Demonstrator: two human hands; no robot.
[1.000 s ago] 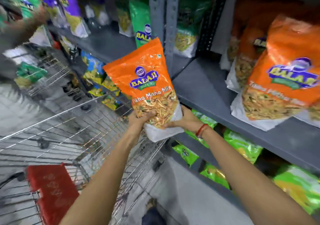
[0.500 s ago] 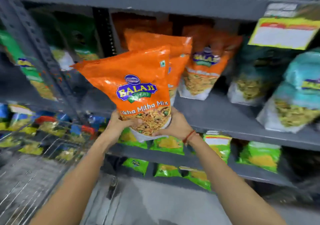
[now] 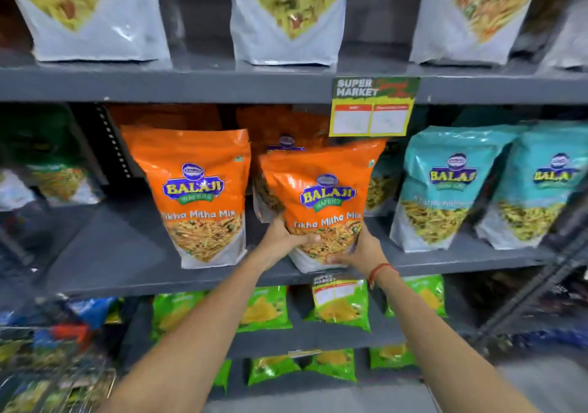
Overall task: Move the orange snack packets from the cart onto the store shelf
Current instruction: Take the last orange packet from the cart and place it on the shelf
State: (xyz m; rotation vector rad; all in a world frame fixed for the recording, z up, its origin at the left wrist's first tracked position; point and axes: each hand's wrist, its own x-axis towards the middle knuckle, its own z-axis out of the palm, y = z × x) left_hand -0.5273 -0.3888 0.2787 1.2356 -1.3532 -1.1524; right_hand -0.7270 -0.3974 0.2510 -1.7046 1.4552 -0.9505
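I hold an orange Balaji snack packet (image 3: 324, 196) upright at the front of the grey middle shelf (image 3: 127, 253), its base at the shelf's front edge. My left hand (image 3: 283, 244) grips its lower left side and my right hand (image 3: 359, 250) its lower right corner. A second orange packet (image 3: 197, 190) stands upright on the shelf just to the left. More orange packets (image 3: 286, 132) stand behind in shadow. The cart is out of view.
Teal packets (image 3: 445, 183) stand to the right on the same shelf. A yellow price tag (image 3: 370, 110) hangs from the shelf above, close over the held packet. White-based packets (image 3: 286, 15) fill the top shelf and green packets (image 3: 264, 311) the lower ones.
The view turned from the cart to face the shelf. Both hands carried the orange packet up and right, to the middle shelf beside the standing orange packet.
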